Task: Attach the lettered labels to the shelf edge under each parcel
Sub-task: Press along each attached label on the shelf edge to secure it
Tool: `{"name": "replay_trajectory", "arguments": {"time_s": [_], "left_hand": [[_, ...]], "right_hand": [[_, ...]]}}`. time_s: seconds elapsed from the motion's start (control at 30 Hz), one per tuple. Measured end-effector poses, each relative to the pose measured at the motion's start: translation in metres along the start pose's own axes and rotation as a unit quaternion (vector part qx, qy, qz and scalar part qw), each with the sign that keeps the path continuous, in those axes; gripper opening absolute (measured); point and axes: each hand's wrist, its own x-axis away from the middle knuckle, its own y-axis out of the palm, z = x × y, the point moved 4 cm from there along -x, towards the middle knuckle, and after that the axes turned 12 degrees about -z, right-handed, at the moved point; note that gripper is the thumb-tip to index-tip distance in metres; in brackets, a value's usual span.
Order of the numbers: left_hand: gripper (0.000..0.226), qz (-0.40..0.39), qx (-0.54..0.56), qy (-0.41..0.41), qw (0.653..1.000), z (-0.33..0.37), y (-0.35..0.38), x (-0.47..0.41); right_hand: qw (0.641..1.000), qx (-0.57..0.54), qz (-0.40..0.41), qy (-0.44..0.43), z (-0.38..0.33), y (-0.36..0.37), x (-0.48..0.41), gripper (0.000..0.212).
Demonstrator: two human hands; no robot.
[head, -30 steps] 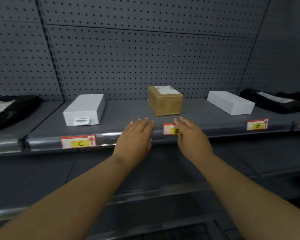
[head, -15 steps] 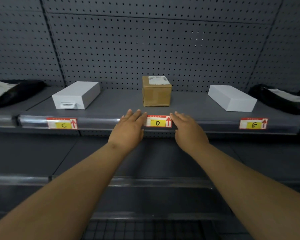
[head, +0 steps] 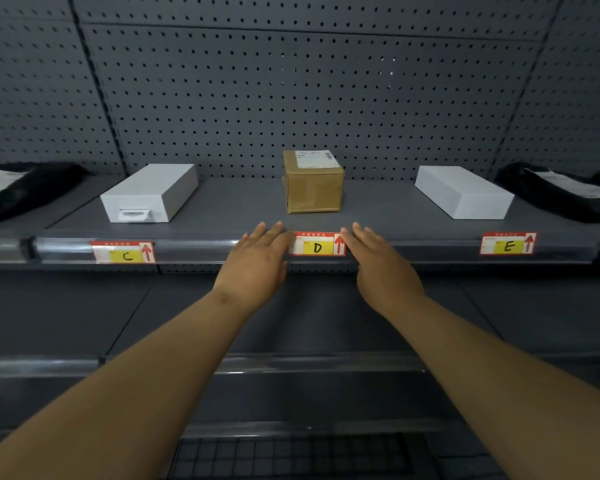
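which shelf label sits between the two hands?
The D label, under the brown cardboard parcel, flanked by the left hand and right hand. The C label and E label sit under white boxes.

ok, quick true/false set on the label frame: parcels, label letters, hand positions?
1. The brown cardboard parcel sits above the red-and-yellow D label. True.
2. The left hand holds a label. False: it lies flat and open beside the D label.
3. The red-and-yellow C label is under a black bag. False: it is under the white box with the pull tab.
4. The right hand is to the right of the D label. True.
5. The red-and-yellow E label is on the shelf edge. True.
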Motion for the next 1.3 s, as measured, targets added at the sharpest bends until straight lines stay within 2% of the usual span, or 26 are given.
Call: {"name": "replay_trajectory", "arguments": {"time_s": [0.2,0.4,0.63,1.13,1.3], "left_hand": [[0.044,0.017,0.025,0.000,1.000,-0.001,-0.001,-0.001],[0.039,0.007,-0.004,0.008,1.000,-0.003,-0.001,-0.002],[0.048,-0.003,-0.033,0.013,0.999,-0.005,0.000,-0.001],[0.046,-0.011,-0.067,0.021,0.997,-0.003,-0.001,0.001],[0.045,0.011,-0.075,0.019,0.997,0.008,-0.005,0.000]], "right_hand": [[1.000,0.012,0.010,0.005,-0.002,0.003,0.001,0.079],[1.000,0.019,0.017,0.008,-0.002,0.005,0.001,0.075],[1.000,0.002,0.023,0.009,-0.006,0.006,-0.001,0.069],[0.999,0.007,0.026,0.021,-0.009,0.009,-0.002,0.072],[0.999,-0.036,0.031,0.021,0.000,-0.004,0.001,0.069]]}}
